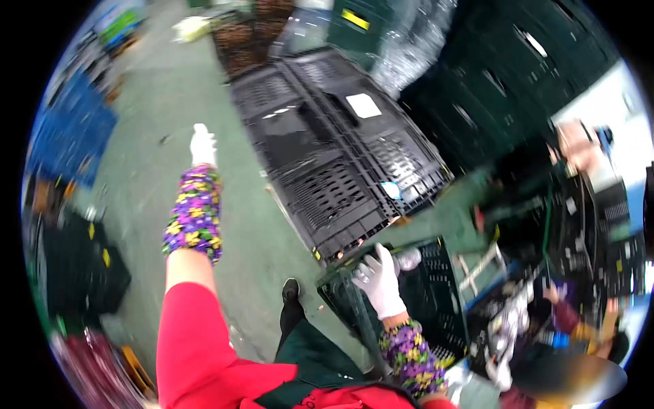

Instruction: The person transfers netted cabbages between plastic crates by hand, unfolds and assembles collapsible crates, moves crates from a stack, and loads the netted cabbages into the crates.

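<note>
Red sleeve (pixel 187 341) sat closest. Left hand (pixel 203 146) was above the floor (pixel 146 204), right hand (pixel 381 285) at a crate (pixel 434 283). I couldn't tell if either spread or pinched.

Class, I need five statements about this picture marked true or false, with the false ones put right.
1. The right hand wears a white glove. True.
2. The left hand is inside the dark green crate. False: the left hand is out over the green floor; the right hand is at the dark green crate.
3. A white label lies on the black plastic panels. True.
4. Both forearms have plain white sleeves. False: the sleeves are flower-patterned.
5. A dark shoe is visible. True.
</note>
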Demonstrator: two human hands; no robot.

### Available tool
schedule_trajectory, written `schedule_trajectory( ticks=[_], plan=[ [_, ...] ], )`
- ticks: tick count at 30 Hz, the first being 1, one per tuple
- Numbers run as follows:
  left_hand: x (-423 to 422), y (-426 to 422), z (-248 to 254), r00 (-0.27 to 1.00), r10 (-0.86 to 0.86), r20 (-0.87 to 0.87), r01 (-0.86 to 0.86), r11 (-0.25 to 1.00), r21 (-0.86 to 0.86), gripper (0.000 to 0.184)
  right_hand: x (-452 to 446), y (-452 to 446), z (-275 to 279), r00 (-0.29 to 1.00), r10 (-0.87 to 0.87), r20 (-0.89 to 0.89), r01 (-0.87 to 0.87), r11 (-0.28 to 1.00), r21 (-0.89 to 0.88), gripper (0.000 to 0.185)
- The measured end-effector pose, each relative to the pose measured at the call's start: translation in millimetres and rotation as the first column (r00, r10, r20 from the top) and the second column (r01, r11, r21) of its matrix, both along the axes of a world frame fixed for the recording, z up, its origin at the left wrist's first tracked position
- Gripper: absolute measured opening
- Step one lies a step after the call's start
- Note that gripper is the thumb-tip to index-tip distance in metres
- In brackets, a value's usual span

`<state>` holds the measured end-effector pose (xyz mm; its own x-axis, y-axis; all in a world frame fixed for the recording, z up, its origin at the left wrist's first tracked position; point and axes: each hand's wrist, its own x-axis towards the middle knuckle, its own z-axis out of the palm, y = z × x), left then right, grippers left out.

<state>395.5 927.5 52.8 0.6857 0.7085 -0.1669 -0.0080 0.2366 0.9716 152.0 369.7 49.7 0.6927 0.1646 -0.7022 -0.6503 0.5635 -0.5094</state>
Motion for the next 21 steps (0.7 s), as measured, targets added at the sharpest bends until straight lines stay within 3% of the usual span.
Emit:
schedule_trajectory(
  ticks=[1,2,3,4,5,6,7,8,12,14,16,18,19,20,21],
  plan=[
    [33.7,14.2,-11.1,0.997,-0.026,0.076,0.025,1.000,0.017,0.059,7.4,20.4,46.7,1.000,-0.005,0.028,0.006,1.000,-0.013,0.065],
    [67.5,48.5,-37.9,0.966,-0.103,0.236,0.115,0.993,-0.039,0.057,15.1,22.1,-1.8,0.998,-0.056,-0.013,0.057,0.991,0.118,0.065],
    [62.1,22.3,2.7,0.994,-0.097,0.057,0.099,0.995,-0.032,0.058,21.6,36.6,9.7,0.981,-0.134,-0.137,0.142,0.989,0.046,0.064],
    [89.5,54.9,-17.9,0.988,-0.155,0.012,0.155,0.984,-0.085,0.064,22.7,49.7,0.9,0.962,-0.256,-0.093,0.260,0.965,0.030,0.062],
    [82.9,27.2,10.2,0.985,-0.165,-0.045,0.161,0.984,-0.080,0.072,23.1,61.8,-7.6,0.929,-0.369,-0.041,0.370,0.929,0.023,0.063],
    [70.1,-9.4,48.1,0.979,-0.176,-0.103,0.169,0.983,-0.075,0.079,27.6,59.9,36.5,0.937,-0.327,-0.122,0.338,0.937,0.087,0.065],
    [74.9,-17.1,51.8,0.959,-0.282,-0.032,0.281,0.959,-0.037,0.079,28.0,68.9,28.7,0.916,-0.388,-0.104,0.393,0.919,0.023,0.066],
    [45.3,-96.0,97.1,0.978,-0.197,-0.074,0.193,0.980,-0.053,0.074,29.8,72.3,43.6,0.905,-0.414,-0.094,0.412,0.910,-0.046,0.067],
    [53.2,-76.7,63.2,0.957,-0.288,0.020,0.289,0.955,-0.073,0.074,32.5,75.5,57.0,0.880,-0.476,0.006,0.475,0.879,0.035,0.071],
    [50.1,-71.2,59.3,0.949,-0.309,0.054,0.313,0.946,-0.080,0.074,32.5,72.4,73.2,0.891,-0.440,-0.109,0.448,0.891,0.073,0.075],
    [50.5,-54.8,55.5,0.944,-0.322,0.073,0.328,0.941,-0.087,0.075,33.3,60.3,31.7,0.899,-0.400,-0.179,0.374,0.913,-0.165,0.089],
    [49.4,-25.0,55.0,0.952,-0.303,0.046,0.306,0.944,-0.124,0.073,41.4,35.0,51.7,0.886,-0.395,-0.243,0.346,0.912,-0.221,0.085],
    [39.6,-24.4,61.9,0.930,-0.361,0.070,0.366,0.929,-0.061,0.074,37.8,13.2,26.6,0.911,-0.332,-0.245,0.220,0.893,-0.392,0.081],
    [18.0,-39.4,77.8,0.957,-0.290,-0.002,0.290,0.957,0.011,0.077,45.2,3.3,51.7,0.906,-0.358,-0.226,0.211,0.844,-0.492,0.079],
    [-7.7,-75.2,111.5,0.951,-0.309,0.025,0.309,0.951,0.028,0.080,41.8,-18.5,40.3,0.913,-0.330,-0.240,0.149,0.817,-0.556,0.075]
  ],
)
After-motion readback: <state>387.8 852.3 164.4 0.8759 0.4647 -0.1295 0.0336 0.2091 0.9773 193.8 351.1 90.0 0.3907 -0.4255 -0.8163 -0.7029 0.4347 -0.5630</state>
